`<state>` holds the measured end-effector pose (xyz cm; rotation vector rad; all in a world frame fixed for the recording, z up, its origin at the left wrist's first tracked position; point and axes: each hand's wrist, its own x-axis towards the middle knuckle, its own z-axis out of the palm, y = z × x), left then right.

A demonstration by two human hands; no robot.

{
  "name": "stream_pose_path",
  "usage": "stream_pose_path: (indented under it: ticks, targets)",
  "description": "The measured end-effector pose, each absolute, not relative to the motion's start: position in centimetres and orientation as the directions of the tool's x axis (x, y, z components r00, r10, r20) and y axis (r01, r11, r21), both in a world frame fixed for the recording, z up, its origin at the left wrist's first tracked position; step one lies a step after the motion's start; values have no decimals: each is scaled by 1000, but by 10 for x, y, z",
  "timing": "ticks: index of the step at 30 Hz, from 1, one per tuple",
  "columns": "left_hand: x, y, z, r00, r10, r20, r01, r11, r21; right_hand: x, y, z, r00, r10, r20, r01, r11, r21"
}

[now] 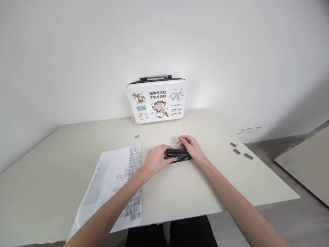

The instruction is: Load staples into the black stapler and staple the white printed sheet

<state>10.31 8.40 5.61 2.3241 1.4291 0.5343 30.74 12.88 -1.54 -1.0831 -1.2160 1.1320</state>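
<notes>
A black stapler (177, 155) lies lengthwise on the table in front of me. My left hand (157, 158) is closed around its left end, with the fingers over the far side and the thumb along the near side. At the other end is my right hand (191, 147), its fingers curled and its thumb side against the stapler. The right fingertips are partly hidden, and I cannot make out anything small between them. Left of the stapler lies a printed sheet of paper (108, 178), partly covered by my left forearm.
A white case (156, 101) with cartoon prints and a black handle leans against the wall. Several grey staple strips (236, 151) lie near the table's right edge, and another staple strip (137, 136) lies in front of the case. A pale panel (305, 161) stands beyond the right edge.
</notes>
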Motion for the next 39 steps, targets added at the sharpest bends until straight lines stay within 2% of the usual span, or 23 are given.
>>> stream_pose_path:
  ticks: [9,22,31,33,35,39]
  targets:
    - [71,83,50,412,905,104,749,-401,527,309,129,-24,34,991,132,28,131,-991]
    - [41,77,51,453,884,114,783,-455,424,310,125,-19,-12,995,100,53,101,-993]
    - [17,79,62,545,833,94,769,-541,339,309,123,-15,-20,996,86,51,87,-995]
    - [9,93,61,472,873,121,799,-482,361,309,124,-15,-22,996,87,55,88,-995]
    - [1,114,57,324,928,185,859,-370,353,309,124,-15,-22,996,89,57,90,-994]
    - [-15,158,43,81,955,286,951,-160,264,309,125,-15,-19,995,94,59,95,-994]
